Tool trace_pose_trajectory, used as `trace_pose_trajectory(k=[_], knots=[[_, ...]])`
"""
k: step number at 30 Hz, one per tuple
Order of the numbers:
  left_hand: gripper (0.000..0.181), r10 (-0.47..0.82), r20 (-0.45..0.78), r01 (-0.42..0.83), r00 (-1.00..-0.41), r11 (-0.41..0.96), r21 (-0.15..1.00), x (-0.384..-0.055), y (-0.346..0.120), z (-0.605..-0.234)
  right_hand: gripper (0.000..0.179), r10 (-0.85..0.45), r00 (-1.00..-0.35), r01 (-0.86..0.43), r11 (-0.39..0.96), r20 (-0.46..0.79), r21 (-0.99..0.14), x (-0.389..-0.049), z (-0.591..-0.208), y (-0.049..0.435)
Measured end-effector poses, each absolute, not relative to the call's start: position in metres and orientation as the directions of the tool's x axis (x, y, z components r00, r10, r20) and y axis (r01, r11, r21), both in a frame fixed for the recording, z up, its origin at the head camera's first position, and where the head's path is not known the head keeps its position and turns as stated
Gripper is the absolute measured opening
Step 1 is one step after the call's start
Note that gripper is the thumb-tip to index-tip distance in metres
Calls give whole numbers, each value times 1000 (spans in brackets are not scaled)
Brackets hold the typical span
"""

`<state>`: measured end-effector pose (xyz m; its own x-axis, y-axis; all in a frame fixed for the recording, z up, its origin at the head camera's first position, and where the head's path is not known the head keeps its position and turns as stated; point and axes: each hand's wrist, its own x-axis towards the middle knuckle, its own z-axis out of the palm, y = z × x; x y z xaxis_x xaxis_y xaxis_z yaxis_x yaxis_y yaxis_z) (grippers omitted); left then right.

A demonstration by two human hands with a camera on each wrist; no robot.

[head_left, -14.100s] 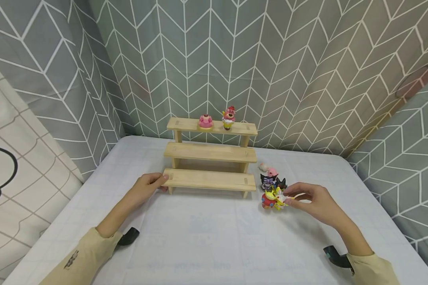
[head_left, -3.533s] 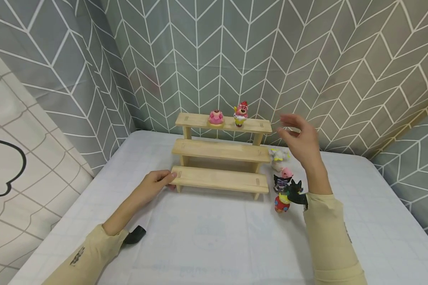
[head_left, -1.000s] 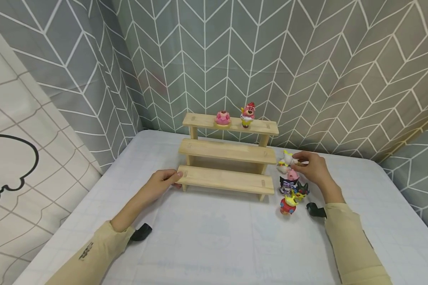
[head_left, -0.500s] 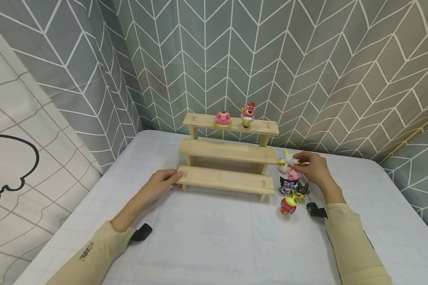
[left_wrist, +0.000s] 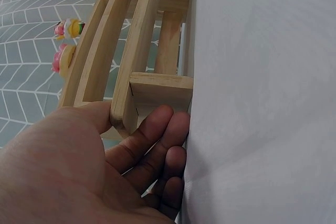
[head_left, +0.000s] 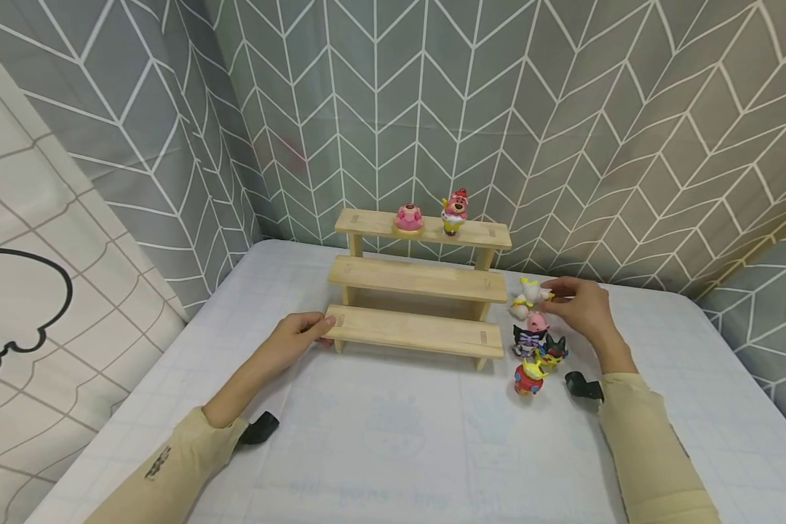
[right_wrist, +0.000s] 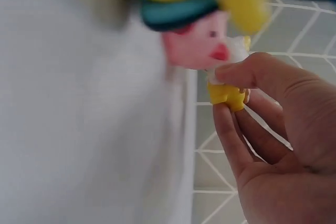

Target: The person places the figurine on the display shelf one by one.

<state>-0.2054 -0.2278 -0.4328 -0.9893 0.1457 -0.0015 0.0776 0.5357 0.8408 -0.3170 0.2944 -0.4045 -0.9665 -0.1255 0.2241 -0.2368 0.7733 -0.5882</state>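
My left hand [head_left: 298,331] grips the left end of the lowest board of a three-tier wooden display stand [head_left: 415,278]; in the left wrist view, the thumb lies on the board and the fingers curl below it. On the right, my right hand [head_left: 579,309] pinches a small white-and-yellow figurine [head_left: 530,291] between thumb and fingers, at the far end of a cluster of toys. The right wrist view shows the figurine's yellow lower part [right_wrist: 226,95] between the fingertips. A pink pig-like figurine [right_wrist: 194,45] partly covers its head there.
Two pink figurines, one squat [head_left: 409,218] and one with a red hat [head_left: 455,212], stand on the top board. Toward me from the right hand are a purple-black figurine [head_left: 529,340], a black-eared one [head_left: 553,351] and a red-and-yellow one [head_left: 528,378]. A patterned curtain [head_left: 471,109] hangs behind.
The white-and-yellow figurine has gone from the cluster's front to its far end. My right hand has come down from beside the top board onto it. My left hand stays on the stand.
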Motion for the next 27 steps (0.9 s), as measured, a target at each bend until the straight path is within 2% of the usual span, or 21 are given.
trace_pose_trajectory(k=[8,16,21,27], knots=[[42,142,1,77,-990,530,844,-202,-230,-430,41,-80,-970,-224,674,232,-704,-307,-379,294],[44,134,-4,69,-991,534,843,-203,-231,-433,42,-62,-961,-248,627,270,-739,-303,-367,284],[40,134,-2,70,-991,530,845,-204,-230,-434,45,-19,-975,-189,604,223,-775,-303,-364,284],[38,136,-6,65,-991,516,854,-203,-229,-433,50,-19,-991,-127,383,130,-915,-302,-357,283]])
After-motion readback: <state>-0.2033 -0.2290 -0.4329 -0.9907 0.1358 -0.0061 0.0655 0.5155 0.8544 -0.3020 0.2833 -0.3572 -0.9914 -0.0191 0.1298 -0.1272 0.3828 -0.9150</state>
